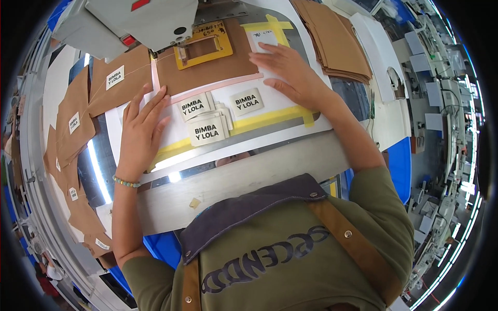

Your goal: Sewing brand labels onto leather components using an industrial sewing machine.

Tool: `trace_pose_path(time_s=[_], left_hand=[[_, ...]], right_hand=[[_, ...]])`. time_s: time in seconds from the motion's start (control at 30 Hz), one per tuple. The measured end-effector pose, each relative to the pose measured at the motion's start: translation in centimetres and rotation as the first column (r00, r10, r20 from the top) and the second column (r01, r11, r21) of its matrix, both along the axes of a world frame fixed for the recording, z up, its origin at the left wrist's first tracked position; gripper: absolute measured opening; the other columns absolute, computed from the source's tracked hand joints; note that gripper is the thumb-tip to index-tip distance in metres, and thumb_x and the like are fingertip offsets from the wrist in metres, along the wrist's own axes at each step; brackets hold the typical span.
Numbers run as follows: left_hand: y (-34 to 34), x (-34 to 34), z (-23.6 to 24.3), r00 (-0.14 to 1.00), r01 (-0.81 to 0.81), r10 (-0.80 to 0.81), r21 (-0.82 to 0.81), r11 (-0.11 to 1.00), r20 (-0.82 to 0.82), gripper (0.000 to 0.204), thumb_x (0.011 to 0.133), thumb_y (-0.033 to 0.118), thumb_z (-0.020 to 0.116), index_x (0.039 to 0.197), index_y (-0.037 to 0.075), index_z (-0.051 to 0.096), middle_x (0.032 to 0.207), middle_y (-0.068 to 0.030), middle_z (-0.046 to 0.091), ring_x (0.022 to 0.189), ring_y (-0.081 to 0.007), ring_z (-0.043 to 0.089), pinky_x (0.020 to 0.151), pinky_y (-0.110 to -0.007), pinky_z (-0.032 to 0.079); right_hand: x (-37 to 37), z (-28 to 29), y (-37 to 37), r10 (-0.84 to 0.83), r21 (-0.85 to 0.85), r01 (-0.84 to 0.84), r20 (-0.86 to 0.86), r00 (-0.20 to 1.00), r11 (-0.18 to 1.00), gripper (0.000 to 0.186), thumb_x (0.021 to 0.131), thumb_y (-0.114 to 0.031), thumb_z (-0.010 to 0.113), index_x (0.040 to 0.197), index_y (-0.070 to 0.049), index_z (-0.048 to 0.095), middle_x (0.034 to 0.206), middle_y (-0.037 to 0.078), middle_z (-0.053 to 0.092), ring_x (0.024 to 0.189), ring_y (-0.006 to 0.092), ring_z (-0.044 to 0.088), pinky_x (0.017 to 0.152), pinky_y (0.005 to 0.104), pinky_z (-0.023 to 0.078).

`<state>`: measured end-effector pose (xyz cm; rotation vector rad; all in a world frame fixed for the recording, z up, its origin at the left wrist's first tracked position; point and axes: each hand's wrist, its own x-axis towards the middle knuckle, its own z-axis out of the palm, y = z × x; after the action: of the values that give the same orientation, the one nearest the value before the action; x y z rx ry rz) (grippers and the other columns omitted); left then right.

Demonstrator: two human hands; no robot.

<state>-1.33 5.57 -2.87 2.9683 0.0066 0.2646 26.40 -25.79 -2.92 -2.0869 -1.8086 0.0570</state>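
Observation:
A brown flat panel (223,72) lies on a white sheet under the sewing machine head (145,26). On it sits a yellow rectangular frame (222,52) with a cut-out window. My left hand (141,124) rests by the panel's near left corner, fingers stretched out, holding nothing. My right hand (290,75) lies spread at the panel's right edge, fingertips by a small white card (263,39). Between my hands are several white printed labels: a stacked pile (206,130), more labels (193,106) just behind it, and a single label (247,102) to the right.
Brown panels with labels (111,80) trail down the left side, a thread running from one to the machine. A stack of brown pieces (337,44) stands at far right. Yellow tape (272,116) borders the white sheet. A grey table edge (244,173) lies nearest me.

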Motion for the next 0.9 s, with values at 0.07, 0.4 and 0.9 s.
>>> trace_pose_path(time_s=[0.07,0.4,0.9], left_hand=[[-0.2,-0.1,-0.1,0.997,-0.023,0.028,-0.060,0.998,0.071,0.056,0.101,0.016,0.070,0.155,0.010,0.058,0.167,-0.0019,0.052,0.159,-0.0353,0.037,0.129,-0.051,0.032],[0.1,-0.1,-0.5,0.999,0.015,-0.011,-0.086,0.996,0.042,0.061,0.102,0.018,0.067,0.161,0.012,0.053,0.168,-0.0043,0.051,0.161,-0.0351,0.034,0.131,-0.051,0.029],[-0.3,0.3,-0.7,0.999,-0.005,0.012,-0.139,0.990,0.053,0.048,0.102,0.016,0.067,0.150,0.012,0.065,0.162,-0.0032,0.058,0.157,-0.0350,0.042,0.129,-0.050,0.033]], right_hand=[[0.3,0.3,0.1,-0.007,0.034,0.006,0.010,1.000,0.999,0.059,0.110,-0.036,0.056,0.162,-0.008,0.050,0.171,0.009,0.045,0.164,0.0329,0.028,0.134,0.0517,0.021],[-0.1,-0.7,0.0,-0.017,-0.006,0.017,0.012,1.000,1.000,0.058,0.109,-0.036,0.055,0.162,-0.011,0.051,0.174,0.006,0.041,0.165,0.0313,0.025,0.135,0.0550,0.019],[0.1,-1.2,-0.2,0.069,0.014,-0.070,0.088,0.994,0.997,0.055,0.103,-0.033,0.067,0.154,-0.013,0.061,0.170,0.006,0.047,0.162,0.0338,0.032,0.133,0.0558,0.025]])
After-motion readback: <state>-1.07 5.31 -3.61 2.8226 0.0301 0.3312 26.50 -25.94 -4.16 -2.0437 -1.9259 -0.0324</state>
